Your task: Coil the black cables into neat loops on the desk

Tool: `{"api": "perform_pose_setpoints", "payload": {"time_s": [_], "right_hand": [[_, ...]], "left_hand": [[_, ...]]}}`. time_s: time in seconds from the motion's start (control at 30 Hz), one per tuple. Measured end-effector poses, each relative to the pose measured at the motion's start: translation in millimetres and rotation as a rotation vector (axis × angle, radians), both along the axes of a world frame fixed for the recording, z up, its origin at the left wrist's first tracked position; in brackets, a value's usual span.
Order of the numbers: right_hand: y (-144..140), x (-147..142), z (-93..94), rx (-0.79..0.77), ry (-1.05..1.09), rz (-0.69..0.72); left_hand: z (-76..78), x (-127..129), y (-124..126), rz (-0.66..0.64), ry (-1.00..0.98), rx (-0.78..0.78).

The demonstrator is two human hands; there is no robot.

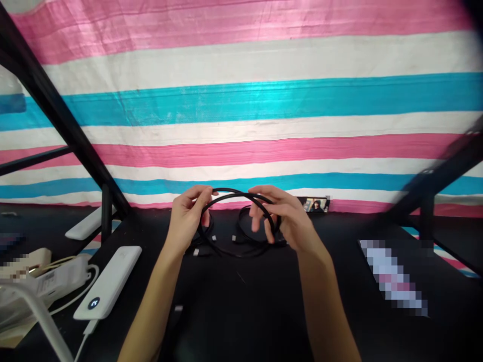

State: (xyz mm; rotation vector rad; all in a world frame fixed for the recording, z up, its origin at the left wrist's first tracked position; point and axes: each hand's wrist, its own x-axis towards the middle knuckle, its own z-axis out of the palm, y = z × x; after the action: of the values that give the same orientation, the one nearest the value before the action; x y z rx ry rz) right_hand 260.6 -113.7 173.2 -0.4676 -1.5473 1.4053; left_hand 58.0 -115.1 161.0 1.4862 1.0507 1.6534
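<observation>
A black cable [238, 255], bent into a round loop, is held up between my two hands above the black table. My left hand [188, 211] pinches the loop's left side between thumb and fingers. On the loop's right side, my right hand [285, 213] has its fingers curled about the cable, some of them spread inside the loop. Behind and below lie more black cables with pale metal plugs [196, 252]. Another metal plug [178, 308] rests nearer to me, left of the middle.
A white power bank [109, 281] with a plugged-in white cable lies left, near a power strip [62, 276]. A phone [392, 276], its screen blurred, lies right. A small screen [316, 204] stands at the back before the striped sheet [264, 100]. Black frame bars [68, 120] slant at both sides.
</observation>
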Motion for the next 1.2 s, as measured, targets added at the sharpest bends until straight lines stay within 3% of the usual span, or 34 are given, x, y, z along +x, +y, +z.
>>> {"api": "perform_pose_setpoints", "payload": {"time_s": [0.1,0.3,0.53,0.63,0.77,0.83,1.0,1.07,1.13,1.2], "right_hand": [[-2.8,-0.3,2.1,-0.003,-0.010,-0.050],[-2.2,4.3,3.8,-0.056,-0.083,-0.282],[0.3,30.2,10.0,-0.075,0.112,-0.569],[-2.4,42.0,16.8,-0.097,0.299,-0.660],[-9.9,50.6,26.1,-0.061,0.499,-0.803],[-13.9,49.8,28.6,-0.036,0.564,-0.861],[-17.5,39.6,28.3,0.009,0.665,-0.926],[-14.3,36.7,26.6,-0.023,0.700,-0.948],[-9.1,34.7,24.1,-0.078,0.727,-0.959],[-3.5,31.6,20.9,-0.123,0.725,-0.938]], "left_hand": [[0.4,2.0,0.2,0.037,-0.014,0.014],[2.6,9.0,-7.1,-0.061,0.133,0.018],[12.7,-5.9,-17.2,0.148,0.255,0.123],[14.6,-15.9,-18.5,0.127,0.362,-0.011],[8.6,-21.7,-12.5,0.063,0.668,-0.398],[3.6,-19.7,-6.4,0.086,0.767,-0.514],[-10.2,-17.5,10.1,0.147,0.734,-0.459],[-13.1,-22.9,12.8,0.061,0.731,-0.590],[-12.3,-30.7,12.0,-0.135,0.739,-0.775],[-8.3,-38.6,8.8,-0.333,0.696,-0.834]]}}
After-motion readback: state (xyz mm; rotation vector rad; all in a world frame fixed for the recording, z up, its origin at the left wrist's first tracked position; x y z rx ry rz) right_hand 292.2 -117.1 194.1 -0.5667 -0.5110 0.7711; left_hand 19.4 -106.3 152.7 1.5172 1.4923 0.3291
